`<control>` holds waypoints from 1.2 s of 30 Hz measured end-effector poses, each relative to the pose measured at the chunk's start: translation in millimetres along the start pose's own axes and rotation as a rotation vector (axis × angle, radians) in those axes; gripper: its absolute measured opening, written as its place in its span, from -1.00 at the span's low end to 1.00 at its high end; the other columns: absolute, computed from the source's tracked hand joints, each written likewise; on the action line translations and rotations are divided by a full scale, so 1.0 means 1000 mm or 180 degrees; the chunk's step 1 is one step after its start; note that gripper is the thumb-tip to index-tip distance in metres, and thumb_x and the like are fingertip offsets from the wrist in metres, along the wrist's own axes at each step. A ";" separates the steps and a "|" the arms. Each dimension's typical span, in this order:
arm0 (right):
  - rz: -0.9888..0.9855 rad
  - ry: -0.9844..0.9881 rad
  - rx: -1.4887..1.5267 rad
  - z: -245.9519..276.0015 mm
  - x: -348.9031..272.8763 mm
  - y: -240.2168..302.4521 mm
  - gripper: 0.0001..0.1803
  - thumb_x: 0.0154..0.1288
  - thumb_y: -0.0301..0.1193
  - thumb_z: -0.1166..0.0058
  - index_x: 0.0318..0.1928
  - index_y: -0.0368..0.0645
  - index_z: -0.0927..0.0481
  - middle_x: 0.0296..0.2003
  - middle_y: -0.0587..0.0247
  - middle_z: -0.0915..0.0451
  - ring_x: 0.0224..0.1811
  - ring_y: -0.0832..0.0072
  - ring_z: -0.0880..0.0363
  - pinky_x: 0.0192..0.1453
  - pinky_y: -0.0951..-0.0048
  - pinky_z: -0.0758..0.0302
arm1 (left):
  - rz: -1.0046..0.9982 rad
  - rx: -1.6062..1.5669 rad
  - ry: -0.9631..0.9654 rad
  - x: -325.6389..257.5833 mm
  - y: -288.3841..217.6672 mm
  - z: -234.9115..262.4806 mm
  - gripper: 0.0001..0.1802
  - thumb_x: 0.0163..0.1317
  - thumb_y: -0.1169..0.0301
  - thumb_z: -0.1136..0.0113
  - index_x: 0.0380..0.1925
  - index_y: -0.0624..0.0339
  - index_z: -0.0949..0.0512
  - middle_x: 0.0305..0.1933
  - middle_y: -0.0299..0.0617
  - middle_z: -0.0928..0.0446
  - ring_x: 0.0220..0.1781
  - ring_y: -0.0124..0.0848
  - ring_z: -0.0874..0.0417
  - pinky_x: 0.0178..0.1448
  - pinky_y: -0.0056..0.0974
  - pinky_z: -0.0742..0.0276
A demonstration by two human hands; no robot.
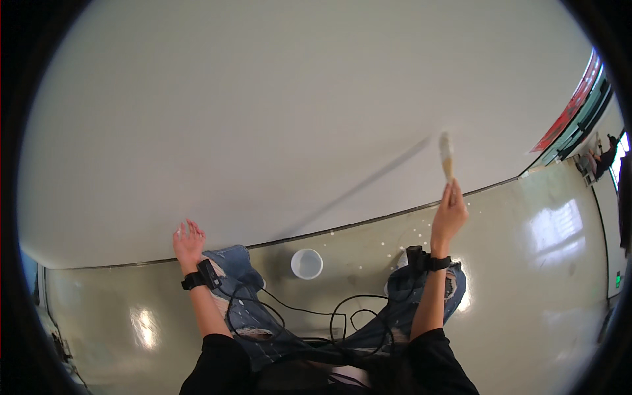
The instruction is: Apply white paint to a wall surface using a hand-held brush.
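My right hand [449,216] is closed around the handle of a paintbrush [447,157], held upright with its whitish bristle end pointing up. The brush head is at or close to the pale wall [316,125]; I cannot tell if it touches. A long shadow runs down and left across the wall from near the bristles. My left hand [189,243] is raised by the lower left of the wall, fingers apart, holding nothing. Between my knees, a white round bucket [307,264] stands on the floor; pale liquid seems to be inside.
White drops dot the glossy floor [513,263] right of the bucket. Black cables [316,311] loop across my lap and jeans, near the wrist straps. A dark strip [368,220] edges the wall's foot. Far right, another person [604,157] sits beside red and green panels [571,115].
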State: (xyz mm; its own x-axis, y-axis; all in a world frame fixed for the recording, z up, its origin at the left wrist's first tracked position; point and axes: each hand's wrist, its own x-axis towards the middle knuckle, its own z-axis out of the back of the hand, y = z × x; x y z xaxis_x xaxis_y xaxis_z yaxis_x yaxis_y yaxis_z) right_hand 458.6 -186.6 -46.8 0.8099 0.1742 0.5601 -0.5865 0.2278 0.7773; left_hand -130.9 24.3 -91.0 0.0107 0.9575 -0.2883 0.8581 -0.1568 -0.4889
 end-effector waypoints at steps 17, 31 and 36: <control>0.0933 0.2460 0.1370 -0.039 -0.096 0.095 -0.80 0.23 -0.46 -0.21 -0.12 -0.16 -0.68 -0.62 0.06 -0.50 -0.67 0.28 -0.40 -0.54 0.35 -0.35 | -0.0094 -0.0186 0.0199 -0.001 -0.007 0.017 -0.60 0.24 0.25 -0.10 0.07 0.02 -0.37 0.13 -0.19 -0.49 0.10 -0.27 -0.50 0.07 -0.06 -0.37; -0.0273 0.1334 0.0837 -0.027 -0.032 0.048 -0.79 0.30 -0.45 -0.18 -0.09 -0.22 -0.67 -0.67 0.11 -0.22 -0.61 0.61 -0.14 -0.54 0.49 -0.21 | -0.0111 -0.0303 0.0029 -0.004 0.001 0.008 -0.59 0.25 0.26 -0.09 0.10 0.03 -0.35 0.13 -0.18 -0.49 0.08 -0.25 -0.50 0.05 -0.06 -0.38; -0.0146 0.0573 0.0418 -0.026 -0.011 -0.005 -0.78 0.32 -0.43 -0.16 -0.08 -0.24 -0.67 -0.67 0.10 -0.25 -0.63 0.57 -0.14 -0.55 0.48 -0.21 | -0.0135 -0.0181 0.0025 0.002 -0.005 0.018 -0.58 0.26 0.26 -0.09 0.12 0.01 -0.34 0.14 -0.19 -0.48 0.09 -0.25 -0.50 0.06 -0.07 -0.38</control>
State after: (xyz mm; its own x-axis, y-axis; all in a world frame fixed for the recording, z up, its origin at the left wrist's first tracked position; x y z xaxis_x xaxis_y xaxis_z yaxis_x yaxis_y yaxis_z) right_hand 452.4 -164.7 -64.9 0.8144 0.3374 0.4721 -0.5334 0.1149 0.8380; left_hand -144.6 22.3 -103.8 -0.0224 0.9649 -0.2616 0.8857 -0.1022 -0.4528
